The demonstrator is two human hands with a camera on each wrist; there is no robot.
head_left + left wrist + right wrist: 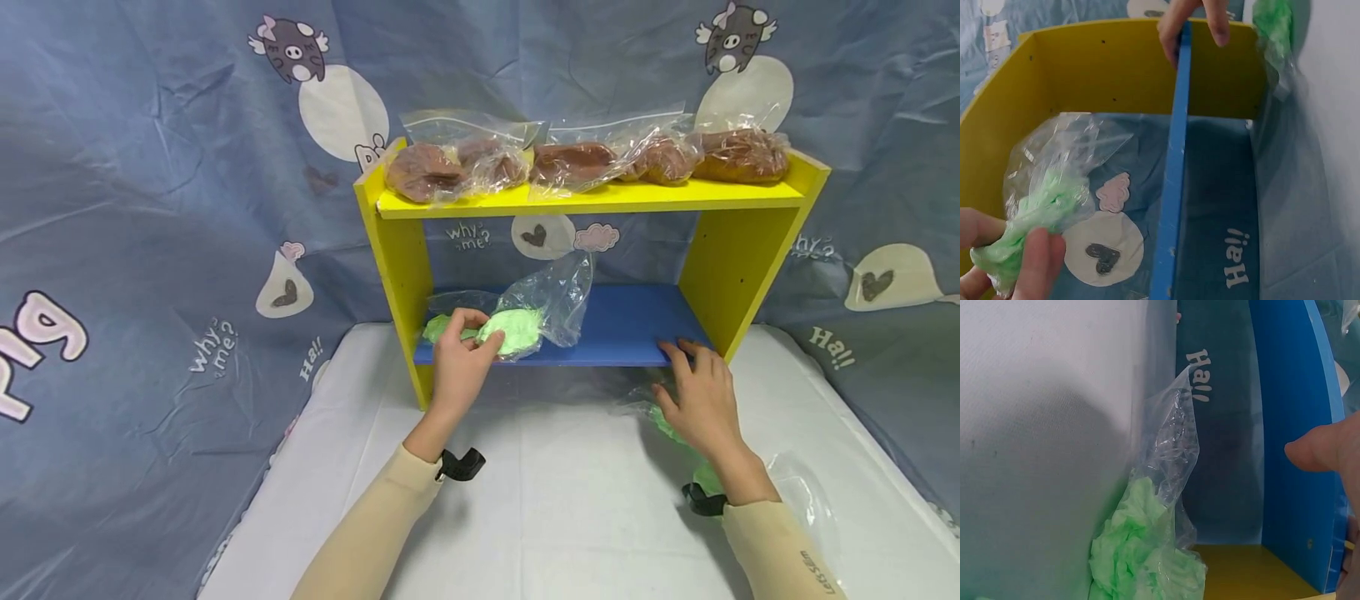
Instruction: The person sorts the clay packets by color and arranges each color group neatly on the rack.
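My left hand [463, 362] pinches a clear plastic bag [517, 329] with a light green, crumpled, clay-like lump inside. It is held over the left part of the blue shelf [630, 321], its loose top standing up to the right. Another green bag [437, 327] lies on that shelf at the left, partly hidden by the hand. At the shelf's right end my right hand [703, 400] rests on the front edge, fingertips on top and thumb lower, apart from the board in the left wrist view. Beneath it, a green lump in a clear bag [1147, 550] lies on the white table.
The blue board belongs to a yellow shelf unit [397, 275]. Along its yellow top sit several bags of brown lumps [573, 162]. Another green bag [707, 479] lies under my right wrist on the white table [570, 500]. A printed blue cloth [187, 208] hangs behind.
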